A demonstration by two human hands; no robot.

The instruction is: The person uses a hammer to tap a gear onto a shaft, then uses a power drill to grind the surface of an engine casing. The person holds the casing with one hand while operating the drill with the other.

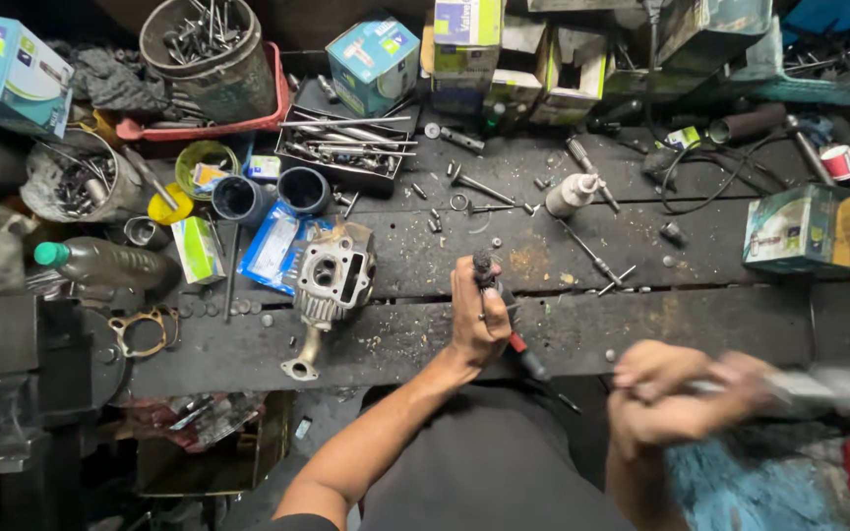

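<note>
Left hand point(477, 320): closed in a fist around a small dark-tipped tool point(485, 270), held upright over the near plank of the workbench point(700, 324) so the tip points up and away from the body; a red-and-black handle pokes out below the fist toward the near right
Right hand point(663, 393): motion-blurred at the near right, fingers curled on a pale, smeared object point(819, 385); what that object is cannot be told, nor how firmly it is gripped
Hands to each other: apart, the left resting steady over the bench edge, the right off the bench to the near right
Cylinder head point(332, 280): grey finned casting lying on the bench just left of the left hand, its port facing up, within easy reach but untouched
Loose valves point(489, 189): scattered on the far plank beyond the left hand, laid flat in the open middle of the bench
White squeeze bottle point(573, 194): on its side on the far plank, near the valves
Tray of rods point(346, 143): far left of centre, keeping long parts together
Buckets of bolts point(199, 44): far left corner, out of the working area
Cardboard boxes point(799, 228): along the right and far edges, ringing the work space
</note>
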